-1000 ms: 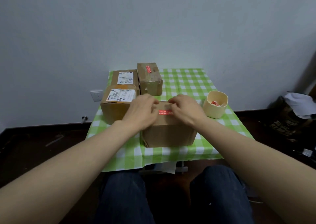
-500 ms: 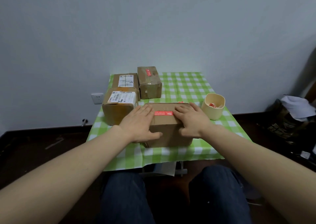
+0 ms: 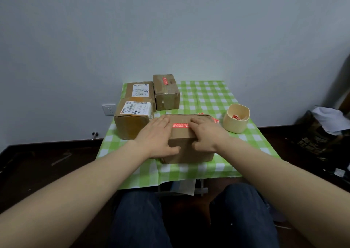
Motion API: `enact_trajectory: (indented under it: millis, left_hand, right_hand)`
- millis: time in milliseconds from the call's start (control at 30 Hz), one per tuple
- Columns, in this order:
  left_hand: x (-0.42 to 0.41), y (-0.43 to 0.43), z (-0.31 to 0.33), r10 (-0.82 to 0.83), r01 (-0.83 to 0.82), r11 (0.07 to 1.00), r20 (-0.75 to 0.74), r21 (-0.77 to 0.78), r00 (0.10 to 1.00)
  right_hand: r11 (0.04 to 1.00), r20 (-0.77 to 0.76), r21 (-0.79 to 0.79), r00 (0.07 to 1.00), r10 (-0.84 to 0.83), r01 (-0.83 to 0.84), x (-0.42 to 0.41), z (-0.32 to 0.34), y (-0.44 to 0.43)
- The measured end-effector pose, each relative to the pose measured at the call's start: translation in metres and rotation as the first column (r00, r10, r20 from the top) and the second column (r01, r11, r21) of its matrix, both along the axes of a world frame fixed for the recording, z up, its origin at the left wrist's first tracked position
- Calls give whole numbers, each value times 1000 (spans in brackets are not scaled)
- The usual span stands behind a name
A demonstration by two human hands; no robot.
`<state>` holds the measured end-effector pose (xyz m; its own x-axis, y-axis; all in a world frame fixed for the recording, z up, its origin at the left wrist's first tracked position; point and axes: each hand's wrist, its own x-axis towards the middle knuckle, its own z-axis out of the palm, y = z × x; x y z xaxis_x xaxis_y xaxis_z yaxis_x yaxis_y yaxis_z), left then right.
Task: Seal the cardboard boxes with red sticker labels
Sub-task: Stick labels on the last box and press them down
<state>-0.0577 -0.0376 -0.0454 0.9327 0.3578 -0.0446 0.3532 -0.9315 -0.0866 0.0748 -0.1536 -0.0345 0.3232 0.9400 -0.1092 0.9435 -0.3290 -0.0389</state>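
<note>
The left hand (image 3: 156, 136) and right hand (image 3: 207, 134) rest on a brown cardboard box (image 3: 186, 147), either side of its red sticker label (image 3: 180, 125).

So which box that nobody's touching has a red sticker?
The back-right box. A red sticker sits on its top; the back-left box and front-left box show white shipping labels instead.

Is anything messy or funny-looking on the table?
A few red stickers lie loose on the tablecloth behind the front box, outside the cream cup that holds the others. Nothing looks spilled or broken.
</note>
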Motion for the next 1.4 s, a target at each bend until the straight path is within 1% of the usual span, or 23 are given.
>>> enact_trajectory:
  millis: [100, 167, 267, 333, 400, 467, 567, 867, 1000, 1133, 1300, 1400]
  left_hand:
    - [10, -9, -4, -38, 37, 999, -36, -23, 999]
    - [7, -5, -6, -21, 19, 999, -57, -28, 998]
    - [-4, 5, -3, 15, -15, 1000, -60, 8, 998]
    - [-6, 6, 0, 39, -38, 999, -38, 15, 999]
    - [0, 1, 1, 33, -33, 999, -12, -12, 999]
    - [8, -5, 0, 22, -23, 999, -19, -41, 1000]
    - [15, -7, -4, 38, -41, 998, -55, -47, 998]
    - [17, -5, -8, 49, -53, 997, -69, -62, 996]
    - [15, -4, -5, 91, -92, 992, -16, -84, 996]
    - [11, -6, -8, 137, -141, 987, -62, -74, 989]
    - [13, -5, -8, 141, -146, 985, -59, -97, 988]
    - [10, -3, -4, 117, -117, 989, -3, -92, 993]
  right_hand:
    - [998, -78, -42, 996, 53, -56, -11, -4, 7]
    - [995, -71, -62, 995, 70, -74, -6, -6, 5]
    - [998, -32, -63, 999, 25, -27, 7, -4, -4]
    - [1000, -30, -23, 1000, -4, 3, 7, -2, -3]
    - [1000, -88, 14, 996, -7, 8, 0, -2, 4]
    - [1000, -118, -24, 993, 5, -8, -6, -7, 10]
    - [996, -69, -87, 998, 6, -12, -7, -14, 16]
    - [995, -71, -103, 997, 10, -17, -11, -12, 17]
    - [999, -85, -41, 996, 17, -21, -16, -10, 22]
    - [996, -51, -65, 997, 51, -55, -25, -16, 27]
    - [996, -59, -71, 997, 46, -50, -23, -13, 26]
    - [999, -72, -8, 996, 52, -53, -22, -8, 24]
